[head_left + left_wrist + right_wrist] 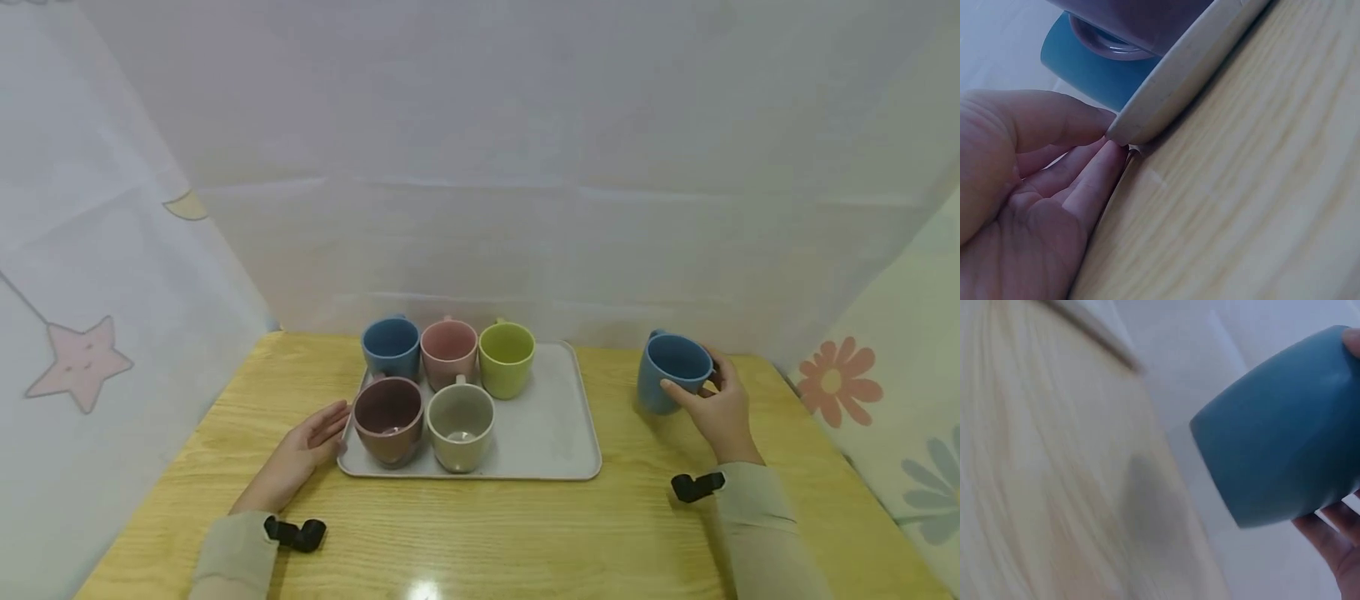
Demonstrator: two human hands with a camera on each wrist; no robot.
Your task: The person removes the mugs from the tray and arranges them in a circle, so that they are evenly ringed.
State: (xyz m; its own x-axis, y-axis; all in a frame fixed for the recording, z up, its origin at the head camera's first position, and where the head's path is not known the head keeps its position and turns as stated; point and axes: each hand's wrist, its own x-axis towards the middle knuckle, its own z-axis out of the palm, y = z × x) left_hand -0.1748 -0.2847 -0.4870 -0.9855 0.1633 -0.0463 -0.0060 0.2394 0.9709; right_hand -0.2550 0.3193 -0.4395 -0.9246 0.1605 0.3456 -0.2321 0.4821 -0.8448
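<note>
My right hand (716, 408) grips a blue mug (660, 385) on the right, thumb on the near side and fingers around the far side. In the right wrist view the blue mug (1279, 437) is tilted and held off the table, its shadow on the wood. At the left, my left hand (300, 454) pinches the edge of a white tray (540, 433); the left wrist view shows thumb and fingertips at the tray rim (1166, 94). On the tray stand a second blue mug (392, 367), a pink mug (450, 358), a green mug (507, 367), a maroon mug (390, 425) and a cream mug (461, 433).
The light wooden table (480, 533) runs up to a white cloth backdrop (480, 208). Patterned cloth (885, 400) hangs at both sides. A black wrist camera (300, 535) sits on each sleeve. Bare tray surface lies right of the cream and green mugs.
</note>
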